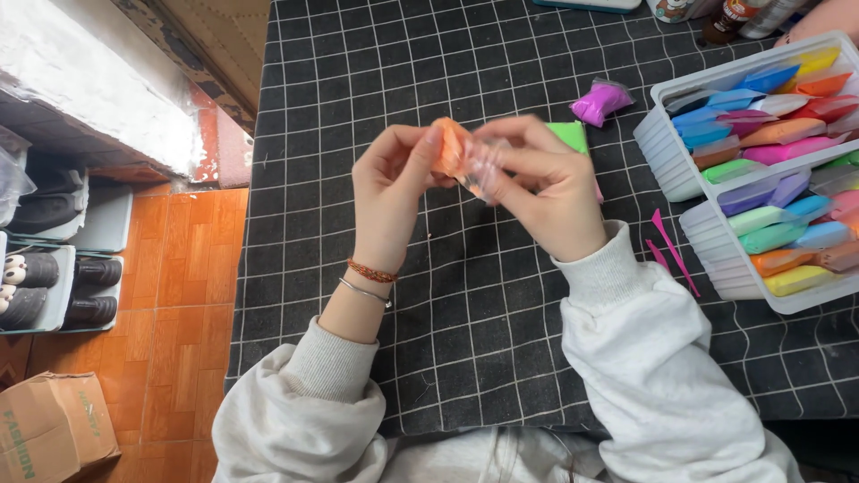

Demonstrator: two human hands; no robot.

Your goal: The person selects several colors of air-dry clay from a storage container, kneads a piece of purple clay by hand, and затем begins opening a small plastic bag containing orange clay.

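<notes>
At the frame's centre, my left hand (391,190) and right hand (546,183) both pinch an orange clay packet (458,154), its long axis slanting from upper left down to lower right.

Even, soft daylight, moderately bright. Faint shadows on the desk (465,340) below the fingers (501,170). Slight motion blur at the fingers; surroundings sharp. No glare; mild wide-angle edge distortion.

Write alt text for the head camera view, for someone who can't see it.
Two hands, left hand and right hand, hold an orange clay packet in clear wrap above a black grid-patterned cloth. A white tray of coloured clay packets sits right, near a purple packet.
</notes>
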